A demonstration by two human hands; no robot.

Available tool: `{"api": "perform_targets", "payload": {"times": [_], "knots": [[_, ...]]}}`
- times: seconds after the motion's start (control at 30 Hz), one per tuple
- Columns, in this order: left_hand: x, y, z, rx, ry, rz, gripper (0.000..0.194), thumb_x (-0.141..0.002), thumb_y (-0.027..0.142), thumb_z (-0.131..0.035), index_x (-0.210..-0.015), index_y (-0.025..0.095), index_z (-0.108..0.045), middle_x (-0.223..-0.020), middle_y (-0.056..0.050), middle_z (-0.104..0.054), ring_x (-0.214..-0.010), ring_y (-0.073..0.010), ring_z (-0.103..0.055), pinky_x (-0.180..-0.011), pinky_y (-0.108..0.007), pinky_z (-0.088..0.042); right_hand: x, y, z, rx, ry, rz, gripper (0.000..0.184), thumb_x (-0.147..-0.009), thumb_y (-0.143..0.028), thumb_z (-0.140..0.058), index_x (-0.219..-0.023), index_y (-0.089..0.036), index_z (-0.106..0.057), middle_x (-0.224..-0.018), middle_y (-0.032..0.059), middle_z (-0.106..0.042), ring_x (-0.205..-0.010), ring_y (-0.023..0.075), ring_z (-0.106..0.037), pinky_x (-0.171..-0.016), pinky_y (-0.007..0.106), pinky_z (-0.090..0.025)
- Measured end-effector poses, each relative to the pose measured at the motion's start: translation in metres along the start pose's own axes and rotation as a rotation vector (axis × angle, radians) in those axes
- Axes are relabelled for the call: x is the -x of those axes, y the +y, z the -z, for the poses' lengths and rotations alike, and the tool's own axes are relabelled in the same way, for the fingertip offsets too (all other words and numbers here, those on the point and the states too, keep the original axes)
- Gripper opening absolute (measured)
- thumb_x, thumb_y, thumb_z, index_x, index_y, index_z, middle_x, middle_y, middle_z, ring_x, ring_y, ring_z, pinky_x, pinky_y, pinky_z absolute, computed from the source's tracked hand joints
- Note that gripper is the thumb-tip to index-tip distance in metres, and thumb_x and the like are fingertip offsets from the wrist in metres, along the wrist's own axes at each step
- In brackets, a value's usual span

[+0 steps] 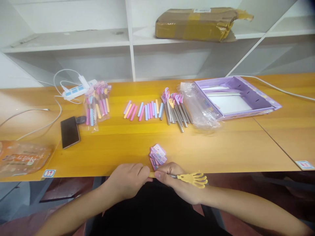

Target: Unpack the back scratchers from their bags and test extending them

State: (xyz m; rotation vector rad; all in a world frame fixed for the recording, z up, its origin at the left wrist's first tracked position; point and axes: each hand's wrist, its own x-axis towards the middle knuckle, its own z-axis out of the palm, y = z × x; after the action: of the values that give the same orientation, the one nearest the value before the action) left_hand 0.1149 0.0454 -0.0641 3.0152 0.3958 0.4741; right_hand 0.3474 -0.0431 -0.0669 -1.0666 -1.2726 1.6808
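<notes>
A back scratcher [193,179] with a yellow hand-shaped head, a metal rod and a yellow handle lies crosswise at the table's front edge. My left hand [131,179] is wrapped round its handle end. My right hand [176,180] grips it nearer the head, the thumb laid along it. Just beyond my hands is a small stack of printed cards [157,155]. Farther back lie several loose pastel handle sleeves [141,110] in a row. Beside them is a pile of metal rods with coloured hand-shaped heads [177,109].
Bagged back scratchers [98,105] lie at left, near a power strip [76,91] and a phone [70,132]. An orange package [23,159] sits at the left edge. Clear plastic bags [200,106] adjoin a purple box [261,95]. A taped carton [194,24] rests on the shelf.
</notes>
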Motion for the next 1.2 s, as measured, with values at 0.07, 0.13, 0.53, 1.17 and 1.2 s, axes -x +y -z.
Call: {"api": "perform_targets", "payload": {"times": [0.07,0.13,0.53,1.17,1.2], "knots": [[-0.001,-0.007,0.002,-0.003,-0.023,-0.019,0.045,-0.122,0.033,-0.030,-0.086,0.022,-0.053,-0.069,0.000,-0.059,-0.056,-0.0184,-0.054,-0.053,-0.034,-0.030,0.000,0.001,-0.001,0.003,0.035,0.015,0.066,-0.110,-0.066,-0.057,-0.067,-0.022,-0.032,-0.066,-0.0061,-0.026,-0.062,0.0095,-0.025,-0.058,0.028,-0.021],[-0.002,-0.013,-0.001,0.013,-0.046,-0.045,0.046,-0.122,0.036,-0.030,-0.086,0.022,-0.054,-0.068,0.000,-0.060,-0.055,-0.0180,-0.054,-0.053,-0.035,-0.029,0.000,0.002,-0.002,0.033,0.048,0.022,0.066,-0.111,-0.067,-0.055,-0.068,-0.022,-0.032,-0.066,-0.0059,-0.027,-0.061,0.0095,-0.025,-0.058,0.029,-0.020],[-0.004,-0.023,-0.003,0.134,-0.083,-0.124,0.044,-0.122,0.036,-0.035,-0.086,0.022,-0.055,-0.068,0.001,-0.061,-0.055,-0.0175,-0.052,-0.053,-0.034,-0.028,0.030,0.004,0.001,0.035,0.126,0.019,0.067,-0.110,-0.067,-0.054,-0.068,-0.022,-0.030,-0.065,-0.0058,-0.022,-0.060,0.0096,-0.022,-0.056,0.029,-0.019],[-0.001,-0.016,0.017,-0.042,-0.013,-0.126,0.042,-0.121,0.038,-0.038,-0.088,0.021,-0.056,-0.072,0.000,-0.059,-0.061,-0.0186,-0.052,-0.055,-0.034,-0.032,0.007,-0.011,0.004,0.247,-0.044,0.041,0.062,-0.116,-0.065,-0.040,-0.072,-0.022,-0.032,-0.066,-0.0048,-0.031,-0.061,0.0105,-0.031,-0.059,0.029,-0.026],[-0.002,-0.016,0.015,-0.049,-0.012,-0.118,0.042,-0.121,0.039,-0.039,-0.087,0.021,-0.056,-0.072,0.000,-0.059,-0.061,-0.0187,-0.052,-0.055,-0.034,-0.032,0.006,-0.009,0.002,0.224,-0.019,0.002,0.065,-0.115,-0.070,-0.039,-0.071,-0.023,-0.031,-0.065,-0.0052,-0.028,-0.061,0.0105,-0.029,-0.058,0.029,-0.025]]}}
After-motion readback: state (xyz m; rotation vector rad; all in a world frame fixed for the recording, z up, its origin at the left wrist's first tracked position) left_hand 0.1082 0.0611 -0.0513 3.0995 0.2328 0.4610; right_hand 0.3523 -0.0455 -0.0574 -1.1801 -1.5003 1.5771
